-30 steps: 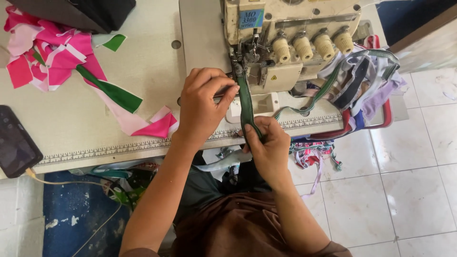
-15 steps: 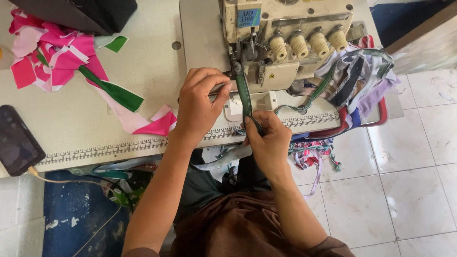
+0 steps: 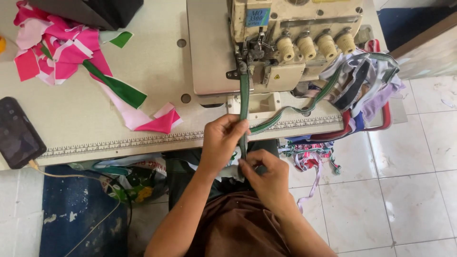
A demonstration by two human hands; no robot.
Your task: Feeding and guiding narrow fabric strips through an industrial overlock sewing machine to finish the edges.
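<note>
Where white floor tiles (image 3: pixel 419 190) show, a cream sewing table (image 3: pixel 143 76) stands.

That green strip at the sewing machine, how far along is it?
Partway, it seems. Done: a stitched green length trails off right of the overlock machine, toward finished strips in the red basket. In hand: the green strip runs taut from the presser foot to the left hand and right hand. Left: the part hanging below the table edge, its length hidden.
</note>
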